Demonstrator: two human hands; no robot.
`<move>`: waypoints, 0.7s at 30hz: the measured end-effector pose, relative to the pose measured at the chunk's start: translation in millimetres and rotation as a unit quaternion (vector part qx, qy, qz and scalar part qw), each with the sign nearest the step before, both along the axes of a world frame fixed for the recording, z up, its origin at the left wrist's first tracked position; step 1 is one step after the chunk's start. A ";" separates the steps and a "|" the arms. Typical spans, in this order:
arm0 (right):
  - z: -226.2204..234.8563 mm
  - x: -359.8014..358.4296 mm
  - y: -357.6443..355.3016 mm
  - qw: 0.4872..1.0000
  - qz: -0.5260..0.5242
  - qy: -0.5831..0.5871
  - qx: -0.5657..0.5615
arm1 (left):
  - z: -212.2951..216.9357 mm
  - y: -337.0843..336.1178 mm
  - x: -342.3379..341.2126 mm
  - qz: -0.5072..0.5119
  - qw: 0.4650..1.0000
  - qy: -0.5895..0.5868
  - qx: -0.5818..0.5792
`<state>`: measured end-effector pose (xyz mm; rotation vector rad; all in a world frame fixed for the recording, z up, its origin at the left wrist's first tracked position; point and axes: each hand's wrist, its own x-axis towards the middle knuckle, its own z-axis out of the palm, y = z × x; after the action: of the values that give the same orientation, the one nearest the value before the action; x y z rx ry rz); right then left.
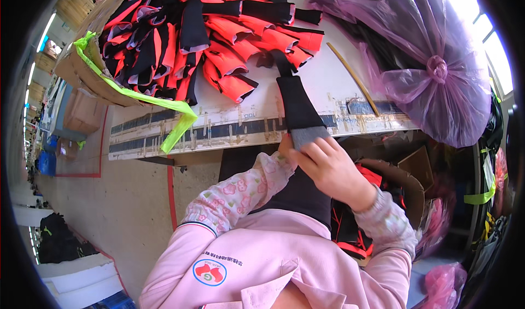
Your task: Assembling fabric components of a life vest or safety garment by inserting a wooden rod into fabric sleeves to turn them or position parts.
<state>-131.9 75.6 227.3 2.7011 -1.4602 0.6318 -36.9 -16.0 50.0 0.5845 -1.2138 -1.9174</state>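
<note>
At the table's near edge I hold a flared black fabric piece (298,102) with a grey end band; its narrow strip points toward the far side. My right hand (333,167) pinches the grey end from above, fingers bent over it. My left hand (285,145) is closed at the left corner of the same end, its fingers partly hidden behind the right hand. Beyond, a large heap of orange-red and black fabric pieces (232,60) lies on the table, several of them showing grey lining. The narrow strip reaches close to that heap.
The white table (262,98) has a worn, taped front edge. A cardboard box (90,71) with a lime-green strip (183,112) stands left. To the right lie a yellowish stick (353,78) and a tied purple plastic bag (437,95). Below right, a carton (410,183) holds red-and-black pieces.
</note>
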 end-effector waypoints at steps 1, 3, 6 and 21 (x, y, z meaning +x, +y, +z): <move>-10.4 1.7 -4.8 1.000 -0.001 0.000 0.000 | -12.7 0.7 2.4 -0.003 0.999 0.029 0.014; -32.1 4.2 -15.8 0.996 -0.083 -0.005 0.027 | -34.0 -4.0 8.1 -0.004 0.996 0.085 0.038; -66.6 3.5 0.2 0.990 -0.140 -0.003 0.010 | -0.7 -6.0 9.8 -0.085 0.938 0.206 0.266; -145.3 8.5 -59.4 0.947 -0.145 0.106 0.265 | -23.6 18.6 16.7 0.050 0.964 -0.163 0.204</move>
<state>-123.4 16.3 82.0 2.6797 -2.1507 -0.0842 -20.2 2.6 26.5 1.1955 -0.9554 -2.0488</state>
